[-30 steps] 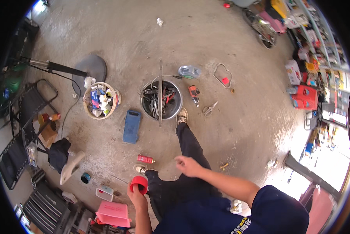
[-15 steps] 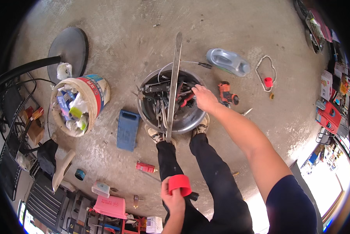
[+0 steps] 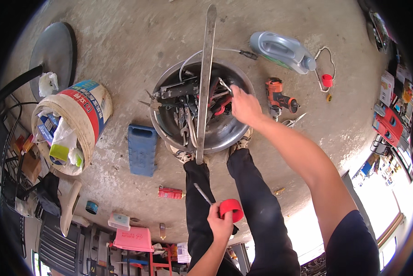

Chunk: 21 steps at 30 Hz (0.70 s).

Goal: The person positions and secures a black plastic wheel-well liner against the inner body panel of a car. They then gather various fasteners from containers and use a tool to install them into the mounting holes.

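Observation:
My left hand [image 3: 221, 225] is closed in front of my legs, on a wide red ring [image 3: 231, 209] that looks like a roll of tape. A thin metal shaft [image 3: 202, 193], like a screwdriver's, also sticks out of that hand. Over the right side of a round metal basin [image 3: 236, 133], my right hand [image 3: 244, 105] pinches a short silver-tipped tool [image 3: 224, 84]; its kind is partly hidden by the fingers. Wrenches [image 3: 187, 124], red-handled pliers [image 3: 221, 106] and dark tools fill the basin. A long flat metal bar [image 3: 206, 69] lies across it.
An orange-and-black cordless drill [image 3: 279, 97], a grey jug [image 3: 284, 49] and a red cap [image 3: 327, 80] lie right of the basin. Left are a blue case [image 3: 142, 149] and a tilted bucket [image 3: 84, 108] of rubbish. A red can [image 3: 171, 192] lies near my legs.
My right hand has lifted slightly and a silver-tipped tool now shows in its fingers. My left hand has shifted right, and the shaft in it points more upward. The view has moved closer.

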Each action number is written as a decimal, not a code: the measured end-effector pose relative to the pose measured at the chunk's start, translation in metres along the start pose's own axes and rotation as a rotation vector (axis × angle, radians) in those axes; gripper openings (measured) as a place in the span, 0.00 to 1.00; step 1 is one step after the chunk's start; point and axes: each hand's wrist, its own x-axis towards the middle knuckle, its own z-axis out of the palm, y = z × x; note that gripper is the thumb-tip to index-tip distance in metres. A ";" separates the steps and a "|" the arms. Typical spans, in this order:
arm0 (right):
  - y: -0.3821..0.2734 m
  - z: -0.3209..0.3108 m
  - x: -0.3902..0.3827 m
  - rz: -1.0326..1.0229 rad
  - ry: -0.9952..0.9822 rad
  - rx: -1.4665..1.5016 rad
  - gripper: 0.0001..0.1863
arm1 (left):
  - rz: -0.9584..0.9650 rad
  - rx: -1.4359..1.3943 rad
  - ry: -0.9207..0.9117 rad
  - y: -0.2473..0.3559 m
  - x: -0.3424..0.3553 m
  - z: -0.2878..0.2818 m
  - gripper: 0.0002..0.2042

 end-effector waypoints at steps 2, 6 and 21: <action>0.010 0.002 -0.023 0.038 0.064 0.208 0.20 | -0.031 -0.063 0.053 0.004 0.005 0.001 0.07; 0.029 0.009 -0.055 0.082 0.055 0.449 0.19 | -0.011 -0.026 0.058 0.003 0.008 0.005 0.08; -0.003 0.027 0.054 -0.123 0.308 0.218 0.10 | -0.094 -0.109 -0.023 0.006 0.012 0.025 0.07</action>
